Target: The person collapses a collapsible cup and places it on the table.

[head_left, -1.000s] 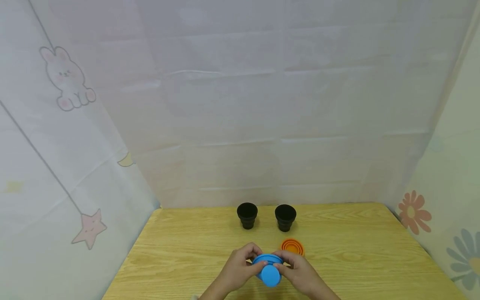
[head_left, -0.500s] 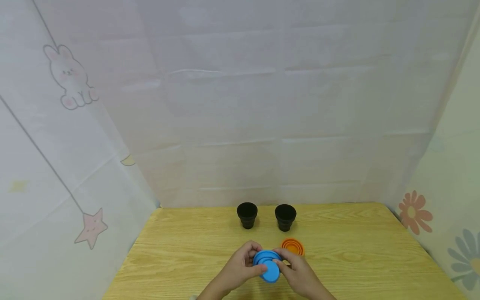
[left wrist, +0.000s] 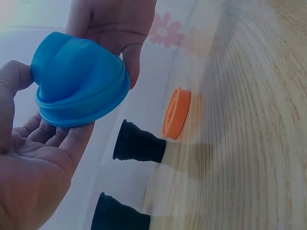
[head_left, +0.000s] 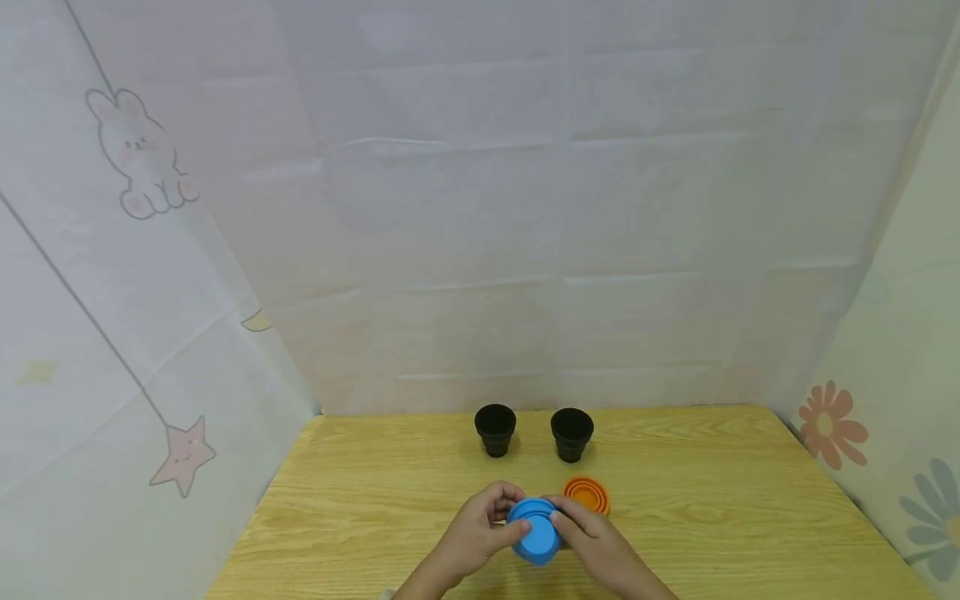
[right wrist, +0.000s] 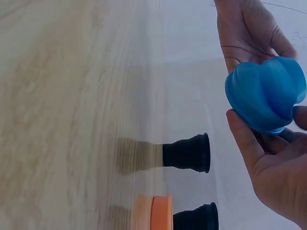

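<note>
A blue collapsible cup [head_left: 538, 539] is held above the table by both hands, its round base tilted toward the head camera. The folding wall looks skewed and partly pushed in, with uneven bulges in both wrist views. My left hand [head_left: 474, 527] grips it from the left, thumb on the base and fingers at the rim [left wrist: 79, 115]. From the right, my right hand [head_left: 600, 542] holds the side, its thumb near the cup's edge and its fingers around the rim. The inside of the cup is hidden.
Two black collapsible cups [head_left: 495, 432] [head_left: 572, 436] stand upright and extended near the back of the wooden table [head_left: 360, 500]. An orange collapsible cup [head_left: 587, 493], folded flat, lies just beyond my right hand. A printed cloth [head_left: 480, 250] hangs behind the table.
The blue cup's base has moved up closer to its rim, and the cup is turned a little. My right thumb has shifted along its edge. The other cups stay in place.
</note>
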`<action>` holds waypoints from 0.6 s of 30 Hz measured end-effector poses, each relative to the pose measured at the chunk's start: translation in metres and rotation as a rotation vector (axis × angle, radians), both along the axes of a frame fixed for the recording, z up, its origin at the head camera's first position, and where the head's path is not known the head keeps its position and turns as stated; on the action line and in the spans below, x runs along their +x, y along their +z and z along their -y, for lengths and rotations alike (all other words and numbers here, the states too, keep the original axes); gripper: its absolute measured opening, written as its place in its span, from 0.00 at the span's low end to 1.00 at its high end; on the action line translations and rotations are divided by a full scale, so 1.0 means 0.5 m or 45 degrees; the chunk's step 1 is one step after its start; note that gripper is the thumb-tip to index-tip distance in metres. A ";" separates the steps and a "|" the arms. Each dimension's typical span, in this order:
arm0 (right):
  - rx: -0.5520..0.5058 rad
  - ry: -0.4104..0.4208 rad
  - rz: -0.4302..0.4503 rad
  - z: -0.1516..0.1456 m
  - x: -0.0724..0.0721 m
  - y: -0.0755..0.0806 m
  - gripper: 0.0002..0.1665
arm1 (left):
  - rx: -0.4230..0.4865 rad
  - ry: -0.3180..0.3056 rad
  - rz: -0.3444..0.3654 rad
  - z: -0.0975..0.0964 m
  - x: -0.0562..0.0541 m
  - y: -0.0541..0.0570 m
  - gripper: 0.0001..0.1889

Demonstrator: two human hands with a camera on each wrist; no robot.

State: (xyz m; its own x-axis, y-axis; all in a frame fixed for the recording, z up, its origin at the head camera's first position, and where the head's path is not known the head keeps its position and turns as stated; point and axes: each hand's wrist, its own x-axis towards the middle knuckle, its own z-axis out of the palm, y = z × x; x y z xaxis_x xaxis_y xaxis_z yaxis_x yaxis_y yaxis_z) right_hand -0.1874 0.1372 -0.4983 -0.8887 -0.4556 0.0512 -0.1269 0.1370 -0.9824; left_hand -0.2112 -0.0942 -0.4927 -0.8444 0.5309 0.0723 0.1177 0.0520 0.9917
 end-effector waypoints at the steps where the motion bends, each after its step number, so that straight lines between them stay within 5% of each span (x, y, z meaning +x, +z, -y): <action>1: 0.012 -0.007 0.019 -0.001 0.000 0.001 0.29 | -0.002 0.000 -0.004 0.000 0.000 0.000 0.19; 12: 0.073 -0.006 0.056 -0.001 -0.002 0.007 0.23 | -0.035 0.002 0.056 -0.001 0.003 0.004 0.18; 18: 0.016 0.024 0.120 -0.002 -0.004 0.005 0.24 | 0.015 -0.088 0.146 0.005 0.004 0.007 0.21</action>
State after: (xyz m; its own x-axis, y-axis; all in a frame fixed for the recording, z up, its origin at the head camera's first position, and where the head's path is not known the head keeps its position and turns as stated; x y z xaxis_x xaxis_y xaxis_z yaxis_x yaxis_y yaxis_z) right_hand -0.1892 0.1382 -0.4957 -0.8806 -0.4724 -0.0377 -0.0369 0.1476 -0.9884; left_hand -0.2092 -0.0967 -0.4892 -0.8087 0.5880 -0.0161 0.0062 0.0359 0.9993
